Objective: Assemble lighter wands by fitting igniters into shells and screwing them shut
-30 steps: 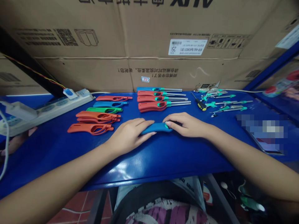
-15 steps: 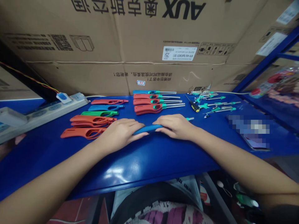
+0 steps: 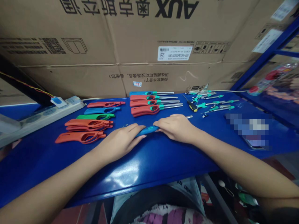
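Note:
Between my hands is a blue long-necked lighter (image 3: 147, 131), held level just above the blue tabletop. My left hand (image 3: 123, 138) is closed around its left end. My right hand (image 3: 174, 127) grips the other end, and a bit of metal tube shows beyond the knuckles. My fingers cover most of the lighter. To the left lie several loose lighter casings: red, blue, green and orange (image 3: 80, 137). Behind my hands sits a row of lighters with metal tubes, one blue and several red (image 3: 143, 111).
Metal tubes with green parts and wires (image 3: 221, 108) lie at the back right beside a black-and-yellow screwdriver (image 3: 192, 107). A power strip (image 3: 42, 115) runs along the left. A phone-like flat object (image 3: 252, 132) lies right. Cardboard (image 3: 93, 74) stands behind; a plastic bottle (image 3: 272, 77) is far right.
The lighter has turned slightly in my hands, so a green part now shows on it near my right fingers. The view has shifted a little.

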Motion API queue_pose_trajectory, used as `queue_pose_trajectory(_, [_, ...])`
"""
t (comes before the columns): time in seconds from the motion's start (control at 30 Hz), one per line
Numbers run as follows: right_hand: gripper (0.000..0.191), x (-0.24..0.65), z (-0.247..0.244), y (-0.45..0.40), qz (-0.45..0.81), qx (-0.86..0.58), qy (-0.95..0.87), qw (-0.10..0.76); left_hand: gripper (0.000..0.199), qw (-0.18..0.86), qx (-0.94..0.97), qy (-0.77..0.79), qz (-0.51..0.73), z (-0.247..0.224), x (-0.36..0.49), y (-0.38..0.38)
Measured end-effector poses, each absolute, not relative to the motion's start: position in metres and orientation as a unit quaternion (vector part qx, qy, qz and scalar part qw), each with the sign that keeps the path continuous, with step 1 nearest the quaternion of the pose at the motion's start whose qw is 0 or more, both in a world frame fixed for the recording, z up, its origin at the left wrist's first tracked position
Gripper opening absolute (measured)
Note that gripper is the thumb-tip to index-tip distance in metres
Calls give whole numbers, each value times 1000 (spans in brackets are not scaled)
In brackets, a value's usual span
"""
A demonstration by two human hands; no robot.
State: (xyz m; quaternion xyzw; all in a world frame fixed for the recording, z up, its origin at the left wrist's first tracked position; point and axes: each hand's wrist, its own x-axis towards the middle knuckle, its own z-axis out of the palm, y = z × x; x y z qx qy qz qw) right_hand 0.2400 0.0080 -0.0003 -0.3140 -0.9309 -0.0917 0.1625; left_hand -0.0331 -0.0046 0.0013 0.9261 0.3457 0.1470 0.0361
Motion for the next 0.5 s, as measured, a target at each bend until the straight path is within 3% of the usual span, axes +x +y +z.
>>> queue_pose_trajectory(0.3, [47, 273, 19, 27, -81, -392, -905, 141, 47, 44, 913, 380, 141, -5, -40, 10])
queue_pose_trajectory(0.5, [15, 298, 20, 42, -67, -395, -901, 164, 49, 40, 912, 378, 155, -3, -43, 13])
